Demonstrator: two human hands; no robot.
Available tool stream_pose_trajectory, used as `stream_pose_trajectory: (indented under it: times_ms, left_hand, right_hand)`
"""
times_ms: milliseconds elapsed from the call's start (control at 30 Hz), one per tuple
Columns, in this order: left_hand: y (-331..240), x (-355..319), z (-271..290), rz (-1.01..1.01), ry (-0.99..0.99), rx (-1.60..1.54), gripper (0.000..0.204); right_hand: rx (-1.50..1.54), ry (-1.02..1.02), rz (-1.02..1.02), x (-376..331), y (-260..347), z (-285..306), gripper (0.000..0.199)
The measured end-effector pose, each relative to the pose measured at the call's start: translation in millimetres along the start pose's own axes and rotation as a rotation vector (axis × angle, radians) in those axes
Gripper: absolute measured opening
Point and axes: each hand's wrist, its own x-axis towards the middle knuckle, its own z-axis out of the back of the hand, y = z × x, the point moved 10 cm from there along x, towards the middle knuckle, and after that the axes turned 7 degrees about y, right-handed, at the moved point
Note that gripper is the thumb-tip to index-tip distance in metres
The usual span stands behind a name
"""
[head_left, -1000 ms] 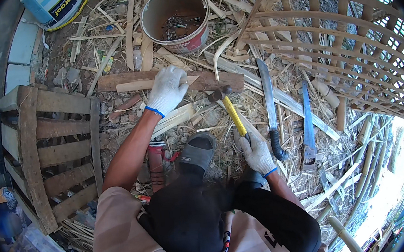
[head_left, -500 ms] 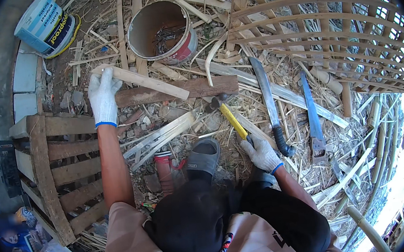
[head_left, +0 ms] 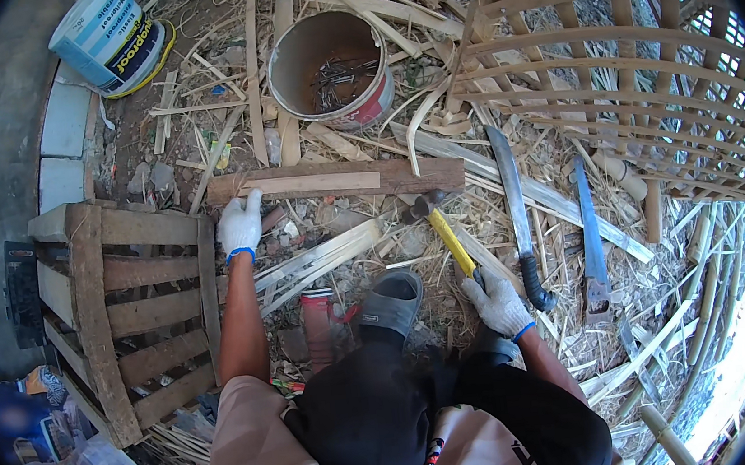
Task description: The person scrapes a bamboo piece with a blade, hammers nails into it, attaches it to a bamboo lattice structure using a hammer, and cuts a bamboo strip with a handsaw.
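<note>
A pale, flat bamboo slat (head_left: pixel 317 184) lies along a dark wooden plank (head_left: pixel 425 173) on the littered ground. My left hand (head_left: pixel 239 225), in a white glove with a blue cuff, has its fingers closed at the slat's left end. My right hand (head_left: pixel 496 304), gloved alike, is wrapped round the lower handle of a yellow-handled hammer (head_left: pixel 452 244). The hammer's head sits just below the plank's right end. To the right of my right hand lies a machete (head_left: pixel 512 191) with a black-wrapped grip.
A bucket of nails (head_left: pixel 329 74) stands beyond the plank. A slatted wooden crate (head_left: pixel 149 310) is at my left, a blue-white bucket (head_left: pixel 112 44) at far left. A saw (head_left: pixel 592 246) lies right, below a woven bamboo lattice (head_left: pixel 608 53). Shavings and split bamboo cover the ground.
My left hand has brought the slat down from above the plank to lie along it, turning it nearly level. My right hand still grips the hammer. The view has shifted slightly.
</note>
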Motion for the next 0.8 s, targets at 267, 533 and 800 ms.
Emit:
stream_pose_trajectory:
  times_ms: [267,533,800]
  left_hand:
    - [-204,-82,85,-0.298,-0.065,-0.032,0.042]
    - [-373,11,4,-0.999,0.217,0.228,0.024]
    - [-357,110,-103,-0.738,0.488,0.875,0.031]
  right_hand:
    - [0.027,-0.052,0.029,-5,-6,4,0.04]
    - [0.01,0.023,-0.112,-3,-2,9,0.042]
    - [0.092,0.091,-0.185,2,-15,1,0.042]
